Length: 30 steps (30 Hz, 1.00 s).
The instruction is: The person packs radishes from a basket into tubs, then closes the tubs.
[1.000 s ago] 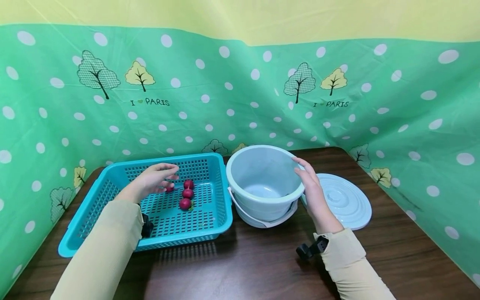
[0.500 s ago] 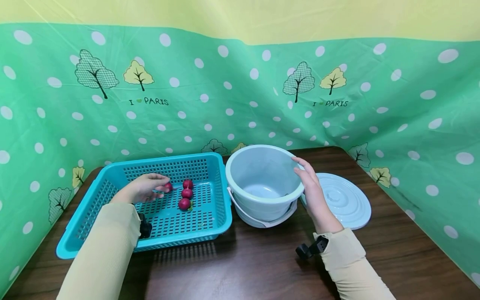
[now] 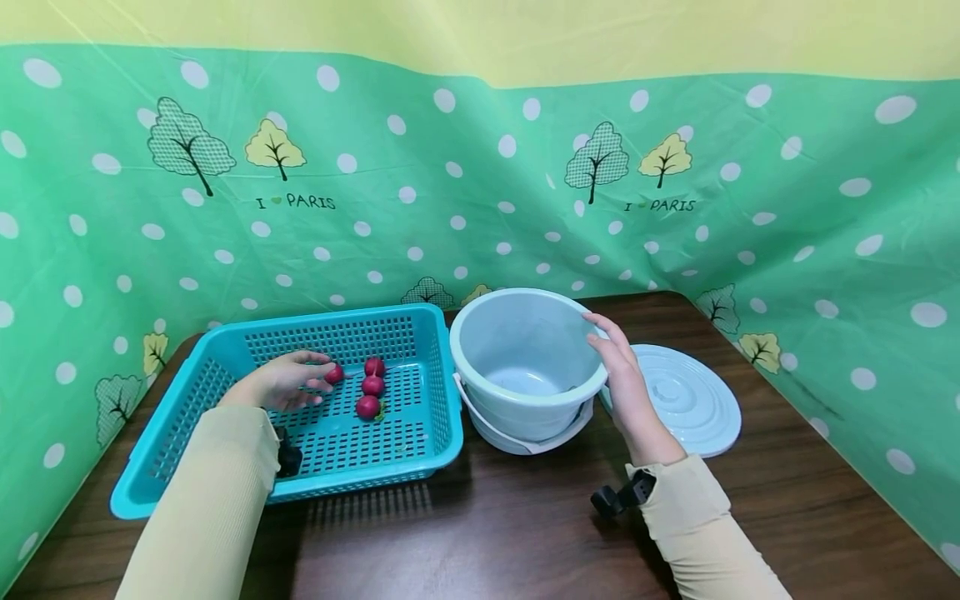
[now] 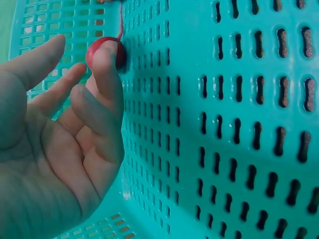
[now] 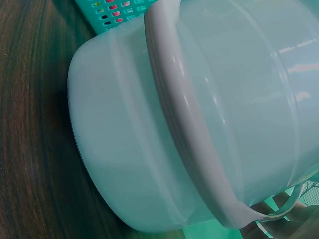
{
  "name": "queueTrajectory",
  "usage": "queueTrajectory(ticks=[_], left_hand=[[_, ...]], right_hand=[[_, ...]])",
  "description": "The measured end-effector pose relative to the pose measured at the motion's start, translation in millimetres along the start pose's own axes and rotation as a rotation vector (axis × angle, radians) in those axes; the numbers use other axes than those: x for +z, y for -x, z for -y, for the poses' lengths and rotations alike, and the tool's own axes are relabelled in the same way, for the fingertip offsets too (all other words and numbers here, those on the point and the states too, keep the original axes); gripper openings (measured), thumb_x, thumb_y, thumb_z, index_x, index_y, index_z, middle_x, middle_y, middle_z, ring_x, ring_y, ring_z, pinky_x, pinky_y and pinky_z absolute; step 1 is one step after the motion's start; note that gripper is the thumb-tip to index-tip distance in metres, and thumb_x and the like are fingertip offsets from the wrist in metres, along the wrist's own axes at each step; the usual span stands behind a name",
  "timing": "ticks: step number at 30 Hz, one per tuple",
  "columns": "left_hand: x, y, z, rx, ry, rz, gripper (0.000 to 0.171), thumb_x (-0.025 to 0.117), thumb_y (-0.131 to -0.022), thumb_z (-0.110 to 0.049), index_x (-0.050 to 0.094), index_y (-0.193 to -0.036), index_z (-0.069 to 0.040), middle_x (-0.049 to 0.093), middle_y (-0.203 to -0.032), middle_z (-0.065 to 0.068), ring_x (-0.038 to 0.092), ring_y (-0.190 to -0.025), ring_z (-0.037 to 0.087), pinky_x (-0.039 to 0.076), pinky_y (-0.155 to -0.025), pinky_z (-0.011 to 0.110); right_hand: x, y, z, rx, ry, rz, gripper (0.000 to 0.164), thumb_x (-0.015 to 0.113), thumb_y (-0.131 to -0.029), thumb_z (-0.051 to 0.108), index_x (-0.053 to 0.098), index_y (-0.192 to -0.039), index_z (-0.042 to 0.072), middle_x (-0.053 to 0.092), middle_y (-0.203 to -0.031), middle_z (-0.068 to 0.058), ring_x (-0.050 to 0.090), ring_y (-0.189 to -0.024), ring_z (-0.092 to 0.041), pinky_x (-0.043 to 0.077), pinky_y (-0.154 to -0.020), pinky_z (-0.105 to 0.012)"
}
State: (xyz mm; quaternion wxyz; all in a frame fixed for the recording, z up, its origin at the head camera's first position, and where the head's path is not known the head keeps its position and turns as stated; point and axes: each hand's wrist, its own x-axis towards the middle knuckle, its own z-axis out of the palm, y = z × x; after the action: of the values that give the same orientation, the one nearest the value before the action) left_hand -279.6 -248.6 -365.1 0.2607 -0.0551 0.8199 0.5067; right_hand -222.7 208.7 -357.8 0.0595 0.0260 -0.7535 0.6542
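My left hand [image 3: 288, 382] reaches low into a turquoise basket [image 3: 442, 433], its fingers loosely bent and the thumb apart. One fingertip overlaps a red radish [image 4: 121, 54] in the left wrist view, and the radish's thin root points away. In the head view that radish [image 3: 334, 374] sits right at the fingertips. Three more radishes [image 3: 372, 386] lie in a row to its right. My right hand [image 3: 626, 387] holds the right rim of a pale blue bucket [image 3: 517, 417]; its fingers [image 5: 294, 221] show past the grey handle [image 5: 182, 109] in the right wrist view.
A pale blue round lid [image 3: 693, 404] lies on the dark wooden table [image 3: 465, 542], right of the bucket and partly behind my right hand. The basket's right wall stands close beside the bucket. A green dotted curtain [image 3: 480, 183] hangs behind the table.
My left hand has moved down and left, deeper into the basket, and the radish at its fingertips shows more fully. The right hand keeps its place on the bucket rim.
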Motion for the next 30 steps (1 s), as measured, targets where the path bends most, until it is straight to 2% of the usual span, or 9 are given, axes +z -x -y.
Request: queueTrajectory(ticks=[10,17,25,30], left_hand=[[2.5,0.9,1.4,-0.023,-0.049,0.009,0.061,0.047,-0.105,-0.034,0.023,-0.152,-0.004,0.07,-0.105,0.004,0.066,-0.069,0.009,0.045,-0.055,0.019],[2.0,-0.7,0.8,-0.025,-0.057,0.006,0.046,0.049,-0.104,-0.034,0.036,-0.139,-0.007,0.071,-0.1,0.002,0.066,-0.071,0.011,0.046,-0.058,0.021],[3.4,-2.9,0.9,-0.047,-0.088,0.029,0.055,0.048,-0.105,-0.035,0.028,-0.148,-0.008,0.068,-0.106,0.007,0.066,-0.073,0.014,0.05,-0.062,0.025],[4.4,-2.4,1.3,-0.051,-0.106,0.02,0.047,0.048,-0.104,-0.035,0.034,-0.14,-0.008,0.068,-0.106,0.009,0.067,-0.077,0.017,0.051,-0.065,0.028]], right_hand=[[0.5,0.1,0.9,0.011,0.01,-0.016,0.05,0.035,-0.104,0.034,0.035,-0.152,0.017,0.022,-0.163,-0.002,0.02,-0.148,-0.027,0.017,-0.117,-0.061],[0.9,-0.7,0.4,0.0,0.007,-0.013,0.05,0.036,-0.104,0.034,0.035,-0.151,0.017,0.022,-0.162,-0.002,0.02,-0.147,-0.027,0.018,-0.117,-0.06],[1.0,-0.5,1.1,0.002,0.004,-0.008,0.05,0.035,-0.105,0.035,0.034,-0.152,0.017,0.022,-0.162,-0.002,0.022,-0.146,-0.027,0.02,-0.117,-0.059],[1.1,-0.7,1.5,0.004,0.0,-0.005,0.05,0.035,-0.105,0.034,0.034,-0.152,0.016,0.023,-0.162,-0.003,0.023,-0.146,-0.027,0.021,-0.116,-0.058]])
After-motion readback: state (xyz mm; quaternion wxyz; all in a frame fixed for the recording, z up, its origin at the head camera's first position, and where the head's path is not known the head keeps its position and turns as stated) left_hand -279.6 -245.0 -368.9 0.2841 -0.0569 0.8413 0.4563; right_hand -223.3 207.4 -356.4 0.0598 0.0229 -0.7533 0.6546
